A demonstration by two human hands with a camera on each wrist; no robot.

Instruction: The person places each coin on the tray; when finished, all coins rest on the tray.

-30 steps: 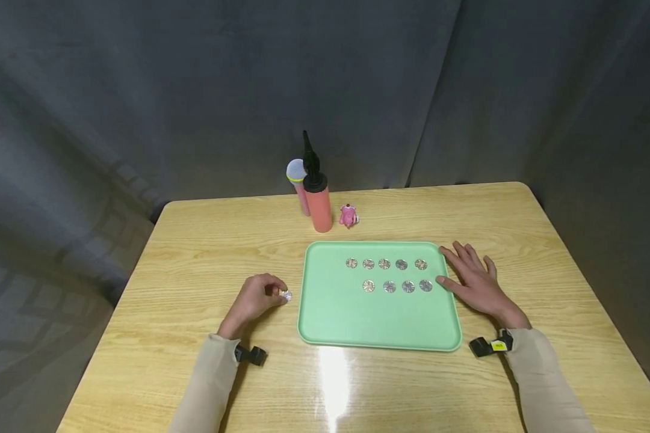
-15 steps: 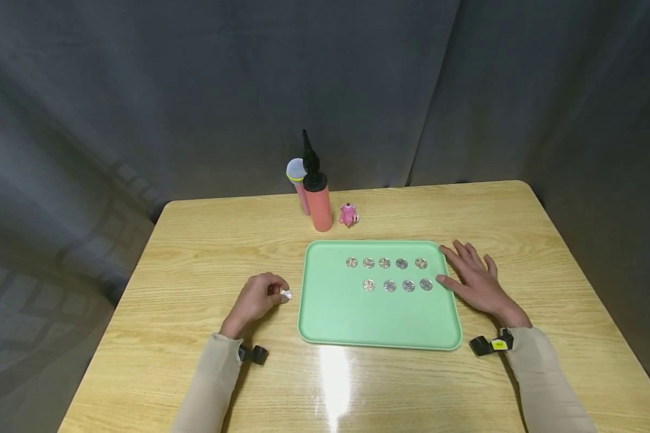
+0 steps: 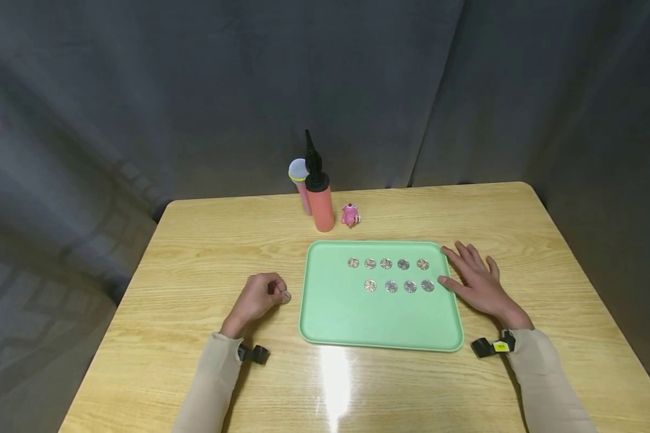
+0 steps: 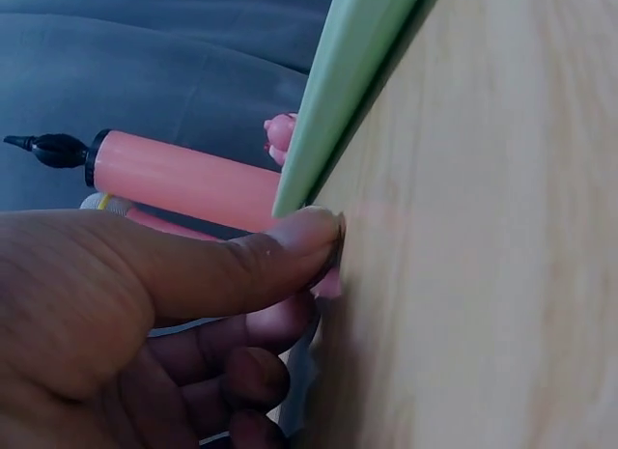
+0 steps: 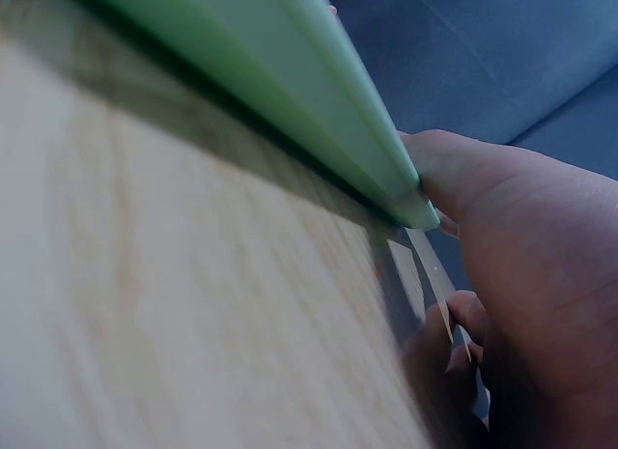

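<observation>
At the left of the tray, my left hand (image 3: 257,297) pinches a small silver coin (image 3: 286,295) between thumb and fingers, close to the tabletop. In the left wrist view the thumb (image 4: 299,235) hides most of that coin. Two rows of silver coins lie flat on the green tray (image 3: 336,325); one is the upper row's leftmost coin (image 3: 353,263), another the lower row's leftmost coin (image 3: 371,286). My right hand (image 3: 476,282) is spread at the tray's right side, with thumb and index finger touching its rim.
Behind the tray stand a coral hand pump (image 3: 322,207) with a black nozzle and a pink toy microphone (image 3: 299,171). A small pink figurine (image 3: 350,215) sits beside them. The wooden table (image 3: 206,240) backs onto a dark curtain (image 3: 222,102).
The coin in my left fingers has tilted and shows less of its shiny face. My right hand and the coins on the tray stay in place.
</observation>
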